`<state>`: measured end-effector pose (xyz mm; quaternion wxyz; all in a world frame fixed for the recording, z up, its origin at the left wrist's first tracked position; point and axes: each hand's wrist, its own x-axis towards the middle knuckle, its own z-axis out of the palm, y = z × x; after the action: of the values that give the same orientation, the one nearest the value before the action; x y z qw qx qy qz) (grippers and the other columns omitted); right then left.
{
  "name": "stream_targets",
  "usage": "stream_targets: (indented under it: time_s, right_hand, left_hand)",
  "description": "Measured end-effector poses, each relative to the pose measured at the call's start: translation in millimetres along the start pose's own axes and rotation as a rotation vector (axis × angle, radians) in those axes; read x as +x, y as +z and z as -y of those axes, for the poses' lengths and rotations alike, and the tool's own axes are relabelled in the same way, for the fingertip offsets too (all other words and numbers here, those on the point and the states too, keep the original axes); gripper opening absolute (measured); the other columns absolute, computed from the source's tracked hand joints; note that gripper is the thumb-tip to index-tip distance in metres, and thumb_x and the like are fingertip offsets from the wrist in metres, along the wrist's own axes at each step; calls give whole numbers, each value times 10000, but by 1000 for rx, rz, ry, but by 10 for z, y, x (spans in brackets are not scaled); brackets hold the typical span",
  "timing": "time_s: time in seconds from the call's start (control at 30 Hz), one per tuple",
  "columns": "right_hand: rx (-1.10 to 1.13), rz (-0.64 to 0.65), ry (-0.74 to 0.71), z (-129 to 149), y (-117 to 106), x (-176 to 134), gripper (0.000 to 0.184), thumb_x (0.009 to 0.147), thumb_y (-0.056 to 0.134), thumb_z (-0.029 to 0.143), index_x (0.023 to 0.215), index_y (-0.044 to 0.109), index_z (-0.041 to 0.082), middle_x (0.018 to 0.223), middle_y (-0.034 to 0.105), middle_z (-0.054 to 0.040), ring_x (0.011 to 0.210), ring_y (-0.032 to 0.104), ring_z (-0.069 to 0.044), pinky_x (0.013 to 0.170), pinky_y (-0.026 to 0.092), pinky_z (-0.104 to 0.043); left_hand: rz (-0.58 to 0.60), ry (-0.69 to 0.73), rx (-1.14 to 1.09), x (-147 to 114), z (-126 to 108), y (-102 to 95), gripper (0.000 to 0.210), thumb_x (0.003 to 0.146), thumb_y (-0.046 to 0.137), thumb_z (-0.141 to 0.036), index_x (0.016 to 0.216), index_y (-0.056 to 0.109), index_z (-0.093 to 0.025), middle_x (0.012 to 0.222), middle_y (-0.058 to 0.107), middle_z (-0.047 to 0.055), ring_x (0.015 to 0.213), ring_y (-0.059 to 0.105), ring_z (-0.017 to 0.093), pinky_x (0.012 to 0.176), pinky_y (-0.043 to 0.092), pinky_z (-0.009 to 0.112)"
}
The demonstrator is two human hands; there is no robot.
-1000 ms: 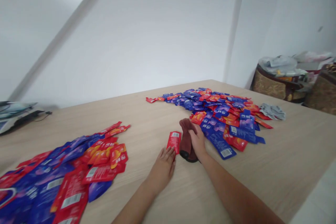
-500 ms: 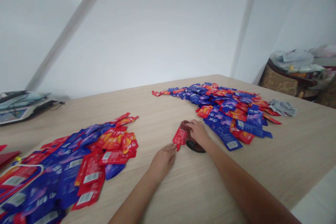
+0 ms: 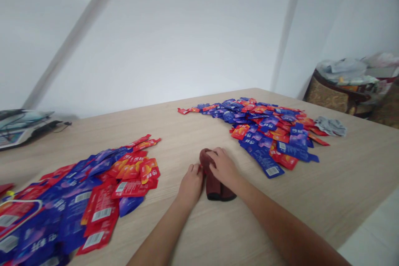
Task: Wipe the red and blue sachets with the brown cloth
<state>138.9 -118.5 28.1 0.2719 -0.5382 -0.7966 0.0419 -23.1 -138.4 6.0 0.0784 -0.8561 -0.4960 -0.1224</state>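
Observation:
A maroon, soft-looking, long item with a black-edged end [image 3: 214,189] lies on the table in front of me; its exact kind I cannot make out. My right hand [image 3: 222,168] grips its upper part from the right, fingers bent over the top. At its left side, my left hand [image 3: 191,182] has curled fingers touching the edge. A small bit of a red sachet shows at those fingertips; the rest is hidden by the item and my hands. Whether the sachet is inside or under the item cannot be seen.
Red and blue spouted sachets form one heap [image 3: 102,191] at the left and another [image 3: 264,126] at the back right. Grey cloth [image 3: 331,126] lies beside the right heap. A flat device with a cable [image 3: 25,126] sits far left. Bags on a chair [image 3: 330,93] stand beyond the table [image 3: 174,129].
The maroon item has shifted left and turned, so its black end points toward me. The red sachet, earlier in plain view between my hands, is now almost wholly hidden.

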Motion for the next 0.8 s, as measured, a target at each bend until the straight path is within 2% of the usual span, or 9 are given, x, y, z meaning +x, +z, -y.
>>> stream_targets:
  time_s: [0.1,0.23,0.33,0.4,0.5,0.57,0.63,0.7,0.8]
  right_hand:
    - [-4,76,-49,65,25,23,330,794,510,190,1112,572,254,1106,494,-63,1057,426,-201,883,357,-279]
    - [-93,103,175,-245,-8,158,302,808,493,170,1084,599,230,1068,509,-81,1035,441,-212,861,358,-286]
    - [-113,110,272,-504,-48,206,282,808,490,158,1054,617,212,1045,524,-86,1030,454,-215,867,355,-285]
    - [-62,45,291,-562,-68,194,288,819,475,164,1072,605,210,1047,525,-80,1021,467,-205,871,362,-281]
    - [60,-143,269,-432,-93,135,340,857,439,211,1185,527,201,1089,508,-81,1017,479,-198,882,379,-289]
    - [125,-201,187,-225,-88,75,365,884,422,271,1239,474,204,1115,494,-84,1016,484,-197,879,393,-294]
    - [153,-130,55,21,-51,11,366,889,436,318,1242,466,228,1114,492,-76,1004,493,-193,859,406,-286]
    - [116,4,-68,221,6,-32,352,865,486,311,1214,486,264,1110,492,-61,1008,495,-194,840,410,-279]
    - [-3,152,-66,279,62,0,315,854,498,268,1168,511,290,1110,475,-51,966,521,-185,783,412,-269]
  left_hand:
    - [51,46,29,22,24,-36,224,836,409,-73,859,626,-124,962,571,116,937,491,226,881,439,357]
    - [64,40,-27,-8,32,-104,252,828,397,-66,924,616,-143,950,580,105,929,496,224,851,443,348]
    - [18,-6,-175,-81,48,-132,251,842,384,-95,921,613,-162,944,588,101,927,514,215,847,437,342]
    - [-57,-116,-381,-122,60,-118,238,884,366,-191,882,603,-173,902,596,88,874,544,197,794,455,322]
    - [-101,-430,-849,-127,70,-43,324,905,311,-378,796,541,-178,686,584,31,577,549,137,520,449,248]
    - [-45,-595,-1145,-98,79,15,356,884,291,-452,748,485,-186,530,518,-27,365,425,93,352,328,205]
    - [33,-669,-1307,-62,98,50,346,850,323,-485,712,450,-195,441,447,-68,276,307,65,292,215,182]
    - [130,-711,-1352,-31,123,45,310,809,392,-480,687,435,-199,409,401,-90,254,253,48,280,147,170]
    - [281,-748,-1365,2,149,-22,249,765,461,-434,682,417,-203,423,376,-108,261,234,32,286,98,155]
